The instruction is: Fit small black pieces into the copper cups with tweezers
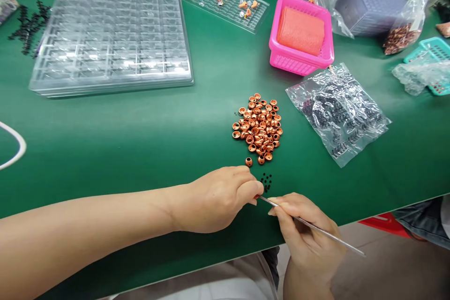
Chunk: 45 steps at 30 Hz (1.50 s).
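Note:
My right hand (309, 234) pinches a thin metal rod (330, 236) like a pen. The rod's tip reaches the fingertips of my left hand (225, 197), which is closed at the table's near edge. A sliver of something copper-coloured shows between the left thumb and finger, mostly hidden. Just right of those fingers lies a cluster of tiny black pieces (266, 181). Beyond them is a heap of small copper-coloured cups (258, 126), each hollow, some with a hole visible in the side.
A clear bag of dark small parts (342, 112) lies at right. Behind it stands a pink basket (301, 63) holding an orange-red foam block (301, 30). Stacked clear compartment trays (112, 42) lie at left. A clear ribbed tray (232, 7) carries several orange pieces. Black parts (30, 26) lie far left.

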### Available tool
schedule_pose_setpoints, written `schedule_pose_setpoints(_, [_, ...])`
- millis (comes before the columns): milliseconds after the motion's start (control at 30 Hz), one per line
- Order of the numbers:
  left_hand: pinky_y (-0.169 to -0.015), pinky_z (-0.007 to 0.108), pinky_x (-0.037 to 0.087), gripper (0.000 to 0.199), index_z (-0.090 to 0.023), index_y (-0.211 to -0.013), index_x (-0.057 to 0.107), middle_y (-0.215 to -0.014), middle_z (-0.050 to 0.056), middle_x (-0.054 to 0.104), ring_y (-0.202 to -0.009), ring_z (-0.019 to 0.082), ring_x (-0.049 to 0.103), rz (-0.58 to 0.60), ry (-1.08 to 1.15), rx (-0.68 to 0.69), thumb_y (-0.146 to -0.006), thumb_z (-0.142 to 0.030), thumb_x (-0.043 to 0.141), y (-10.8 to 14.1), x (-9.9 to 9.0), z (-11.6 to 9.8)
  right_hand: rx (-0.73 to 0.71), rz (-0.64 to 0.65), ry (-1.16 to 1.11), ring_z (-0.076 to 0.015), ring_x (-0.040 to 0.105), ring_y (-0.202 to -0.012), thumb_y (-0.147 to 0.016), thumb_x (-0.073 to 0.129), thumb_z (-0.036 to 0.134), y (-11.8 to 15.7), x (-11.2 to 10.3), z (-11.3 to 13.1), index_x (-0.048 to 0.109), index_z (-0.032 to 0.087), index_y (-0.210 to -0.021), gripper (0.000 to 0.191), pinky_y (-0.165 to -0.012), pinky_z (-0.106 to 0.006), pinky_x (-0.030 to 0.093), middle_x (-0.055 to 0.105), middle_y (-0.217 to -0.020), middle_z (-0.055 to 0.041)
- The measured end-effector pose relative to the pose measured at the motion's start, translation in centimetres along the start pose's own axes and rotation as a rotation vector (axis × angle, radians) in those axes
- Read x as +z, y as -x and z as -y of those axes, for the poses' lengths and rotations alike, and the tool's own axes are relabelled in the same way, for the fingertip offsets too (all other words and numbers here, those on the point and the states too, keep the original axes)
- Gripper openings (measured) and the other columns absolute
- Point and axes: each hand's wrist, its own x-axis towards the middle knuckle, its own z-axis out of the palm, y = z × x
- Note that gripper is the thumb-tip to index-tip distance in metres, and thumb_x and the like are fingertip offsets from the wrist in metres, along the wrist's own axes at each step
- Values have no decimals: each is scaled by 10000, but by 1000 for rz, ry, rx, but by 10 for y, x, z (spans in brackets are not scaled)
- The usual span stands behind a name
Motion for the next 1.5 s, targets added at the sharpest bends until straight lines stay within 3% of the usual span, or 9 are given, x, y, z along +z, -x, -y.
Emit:
schedule_pose_setpoints(133, [-655, 268, 480, 125, -142, -949, 538, -800, 64, 627, -720, 165, 561, -1, 56, -59, -975, -105, 421, -3, 0, 2, -4, -13, -6, -167, 710, -798, -789, 649, -10, 0, 1, -1, 675, 226, -967, 297, -728, -329, 586, 737, -849, -2])
schedule_pose_setpoints(333, [-761, 267, 491, 95, -161, -955, 577, -832, 30, 675, -741, 139, 601, 8, 232, -158, -958, -120, 491, -7, -2, 4, -21, -55, -50, -167, 705, -787, -766, 652, -32, 1, 3, -4, 657, 220, -956, 315, -699, -329, 579, 731, -854, -4])
schedule_pose_setpoints(600, [-687, 215, 474, 78, -165, -969, 636, -825, 14, 681, -729, 127, 585, 56, 336, -277, -936, -184, 568, -7, -11, 4, -22, -175, -138, -178, 702, -767, -780, 633, -43, 2, 3, -5, 661, 203, -951, 300, -686, -343, 564, 716, -827, -7])
schedule_pose_setpoints(1200, [-719, 266, 471, 100, -146, -1007, 596, -846, 48, 666, -731, 151, 553, 1, 201, -133, -958, -129, 511, -5, -8, 4, -35, -145, -148, -183, 700, -813, -769, 615, -78, 4, 4, -5, 654, 189, -976, 340, -700, -348, 561, 716, -868, -19])
schedule_pose_setpoints(1333, [-681, 267, 449, 115, -134, -967, 619, -837, 61, 632, -760, 171, 538, 117, 73, -167, -947, -120, 507, -6, -21, 1, -13, -174, -139, -180, 698, -821, -771, 625, -65, 5, 4, -5, 654, 191, -962, 321, -725, -347, 559, 718, -876, -17])
schedule_pose_setpoints(1500, [-685, 268, 445, 82, -160, -873, 667, -861, 52, 620, -823, 193, 555, 408, -54, -353, -890, -105, 608, -10, -51, -7, 8, -143, -130, -189, 702, -831, -776, 633, -47, 8, 2, -7, 649, 200, -965, 311, -732, -358, 568, 722, -884, -20])
